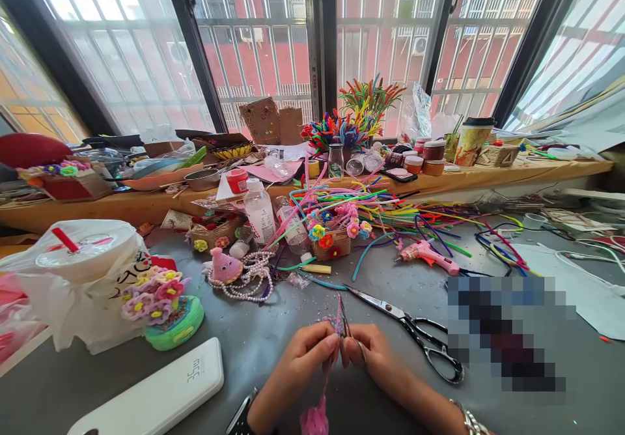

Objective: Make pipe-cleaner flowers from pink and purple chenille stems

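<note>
Pink fluffy piece (315, 420) comes first in my head-camera view: it dangles at the near edge of the worktop (249, 337), joined to a thin strand (326, 379) that runs up to the fingers. I see the left hand (310, 350) pinching that strand between thumb and forefinger, with a dark-cased watch (241, 414) on its wrist. The right hand (370, 355), fingertips almost meeting the left's, grips a slim metal tool (345, 318) that points toward the far edge; from my end I cannot tell what kind it is.

Just beyond the right hand I have large scissors (405, 321) lying flat, handles toward the right edge. A pink glue gun (430, 254) lies farther back on that side. Toward the near left corner I make out a white power bank (156, 392), and behind it a green-based flower ornament (176, 324) beside a bagged drink cup (83, 262). Between these and the far edge sit a pink pointed figure (226, 267) and a heap of pearl strings (258, 272). Along the far edge, I see a tangle of coloured pipe cleaners (390, 210) spreading toward the right.
</note>
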Demonstrator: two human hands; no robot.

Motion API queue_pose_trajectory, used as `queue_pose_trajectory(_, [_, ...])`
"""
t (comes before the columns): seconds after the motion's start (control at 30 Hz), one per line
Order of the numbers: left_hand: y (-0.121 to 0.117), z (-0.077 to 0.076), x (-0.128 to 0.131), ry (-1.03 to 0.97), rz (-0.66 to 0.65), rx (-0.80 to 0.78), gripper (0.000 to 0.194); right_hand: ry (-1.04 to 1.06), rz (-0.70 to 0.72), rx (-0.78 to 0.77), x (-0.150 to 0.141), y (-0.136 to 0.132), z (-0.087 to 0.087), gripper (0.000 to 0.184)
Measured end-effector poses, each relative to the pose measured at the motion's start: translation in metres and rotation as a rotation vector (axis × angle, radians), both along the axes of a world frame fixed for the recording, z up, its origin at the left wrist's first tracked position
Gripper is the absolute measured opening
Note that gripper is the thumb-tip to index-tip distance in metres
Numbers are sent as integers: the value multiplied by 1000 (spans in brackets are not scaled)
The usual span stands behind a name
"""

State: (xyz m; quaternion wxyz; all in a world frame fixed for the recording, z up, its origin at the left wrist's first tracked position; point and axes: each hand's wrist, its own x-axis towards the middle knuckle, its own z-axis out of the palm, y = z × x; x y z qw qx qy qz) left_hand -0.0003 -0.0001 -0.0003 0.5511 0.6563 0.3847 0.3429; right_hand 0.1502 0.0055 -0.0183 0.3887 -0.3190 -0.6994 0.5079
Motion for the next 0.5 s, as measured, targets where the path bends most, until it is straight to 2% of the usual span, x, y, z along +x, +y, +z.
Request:
queue_pose_trajectory(0.2, [-2,1,0,20,30,-1,35,-19,-26,-33,0,0,-1,56])
queue_pose_trajectory(0.4, [-1,3,1,-26,65,-43,33,-109,-159,-52,-1,1,0,56])
queue_pose_trajectory(0.5, [-1,3,1,-46,84,-49,35,-110,-174,-65,0,1,2,57])
